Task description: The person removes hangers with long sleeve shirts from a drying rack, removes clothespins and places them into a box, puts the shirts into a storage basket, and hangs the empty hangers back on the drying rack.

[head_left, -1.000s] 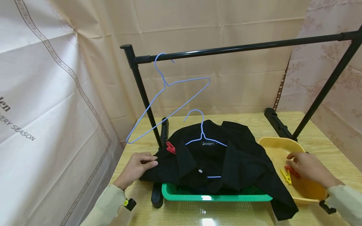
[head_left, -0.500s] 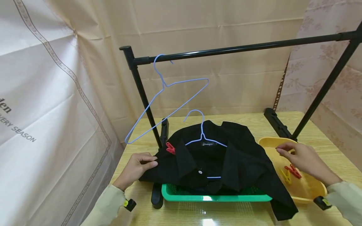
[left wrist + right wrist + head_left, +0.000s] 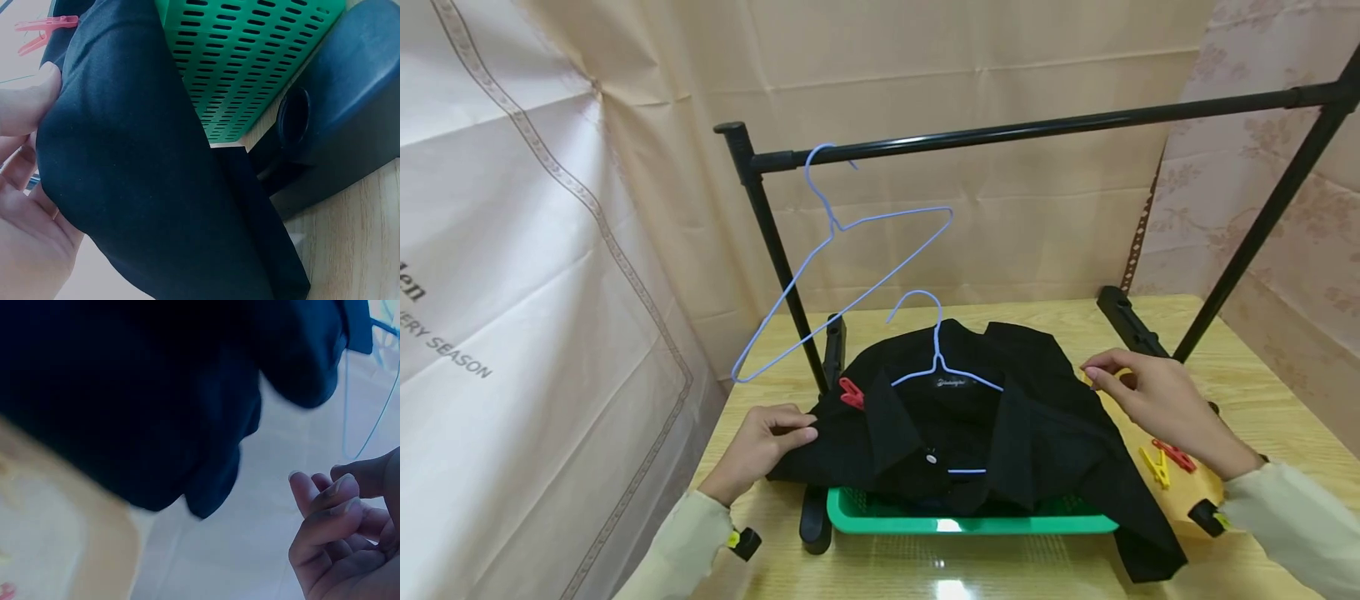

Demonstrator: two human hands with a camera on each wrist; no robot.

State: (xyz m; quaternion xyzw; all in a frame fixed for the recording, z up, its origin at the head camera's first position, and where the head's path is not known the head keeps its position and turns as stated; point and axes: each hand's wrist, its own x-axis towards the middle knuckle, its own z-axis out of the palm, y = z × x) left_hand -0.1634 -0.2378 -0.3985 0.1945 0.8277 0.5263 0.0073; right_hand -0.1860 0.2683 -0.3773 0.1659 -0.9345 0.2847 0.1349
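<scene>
A black shirt (image 3: 1052, 433) with a white button lies spread over a green basket (image 3: 970, 525), a blue hanger (image 3: 937, 333) inside its collar. My left hand (image 3: 762, 446) pinches the sleeve at the left between thumb and fingers; the left wrist view shows the cloth (image 3: 137, 156) draping down from that grip. Close by on the shoulder sits a red clothespin (image 3: 852, 393). My right hand (image 3: 1157, 400) is beside the shirt's right shoulder, over the yellow tray (image 3: 1195, 500). Its fingers (image 3: 325, 537) are loosely bent with nothing visible between them.
Another blue hanger (image 3: 827, 242) hangs from the black rack's bar (image 3: 1037, 131), near its left post. A yellow clothespin (image 3: 1156, 467) and a red one (image 3: 1176, 456) lie in the tray. Rack feet (image 3: 816, 521) stand on the wooden table (image 3: 1037, 575).
My right hand has risen from the clothespins in the yellow tray and moved left and away from me, towards the shirt's right shoulder. The left hand keeps its hold on the sleeve.
</scene>
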